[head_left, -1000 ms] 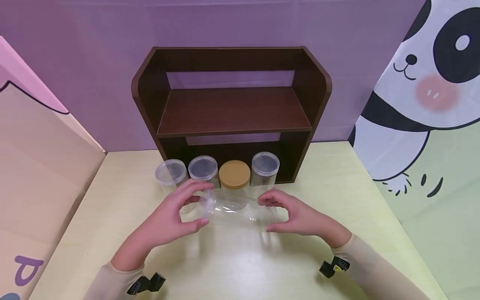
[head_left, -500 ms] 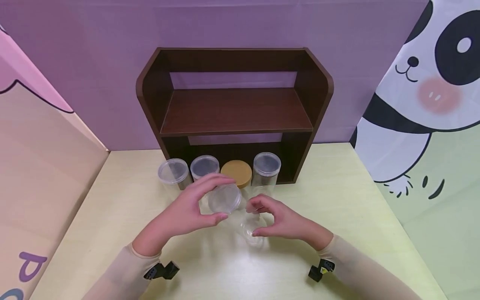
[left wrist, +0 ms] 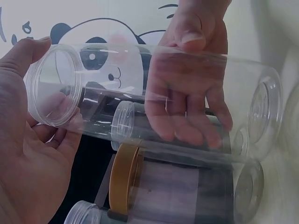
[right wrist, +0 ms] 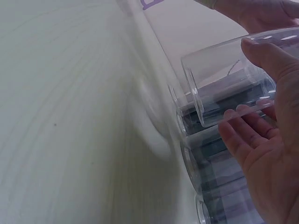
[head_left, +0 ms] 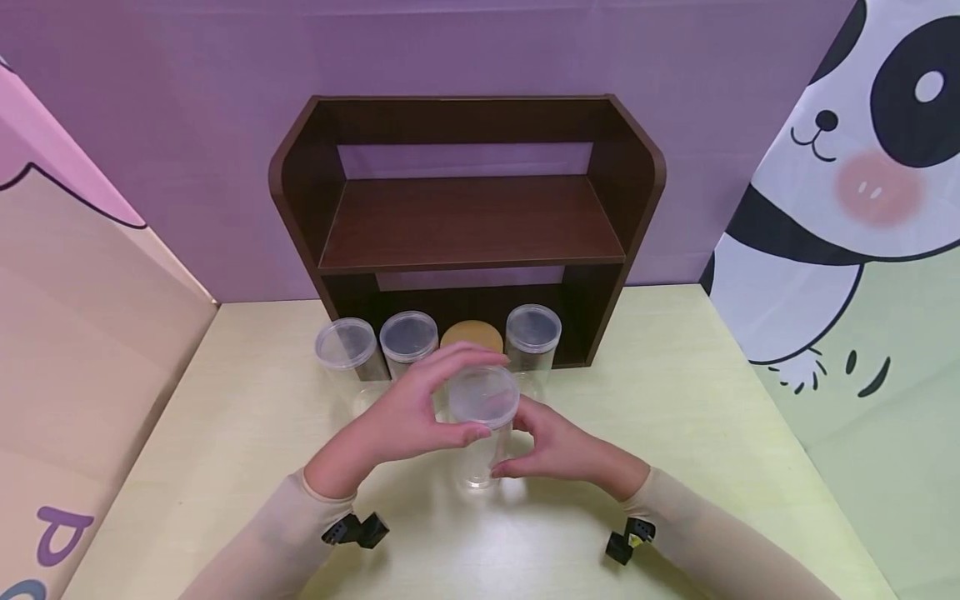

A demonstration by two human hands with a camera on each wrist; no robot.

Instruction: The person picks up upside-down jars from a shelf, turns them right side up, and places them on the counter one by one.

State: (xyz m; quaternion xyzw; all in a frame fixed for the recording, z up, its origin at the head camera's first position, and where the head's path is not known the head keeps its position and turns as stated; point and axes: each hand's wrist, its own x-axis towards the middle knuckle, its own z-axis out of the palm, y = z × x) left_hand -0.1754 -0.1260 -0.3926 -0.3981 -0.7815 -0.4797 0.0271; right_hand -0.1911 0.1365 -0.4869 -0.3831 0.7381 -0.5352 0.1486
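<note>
A clear plastic jar [head_left: 478, 458] with a clear screw lid [head_left: 483, 397] stands upright in front of the row of jars, its base close over the table. My left hand [head_left: 405, 423] grips it at the lid, thumb on the near side and fingers over the far side. Lower down, my right hand [head_left: 562, 447] holds the body from the right. The left wrist view shows the right hand [left wrist: 187, 93] through the clear wall of the jar [left wrist: 112, 88]. In the right wrist view, thumb and fingers of the right hand [right wrist: 275, 154] span the jar near its base.
Behind the hands stand several lidded jars: a clear one [head_left: 347, 344] at left, another clear one [head_left: 408, 333], one with a tan lid [head_left: 471, 333], and a clear one [head_left: 533, 327] at right. A dark brown two-tier shelf [head_left: 472, 221] rises behind them on the pale table [head_left: 750, 433].
The held jar has turned from lying sideways to upright, lid up. My left hand has moved to the right with the lid; my right hand has shifted a little left.
</note>
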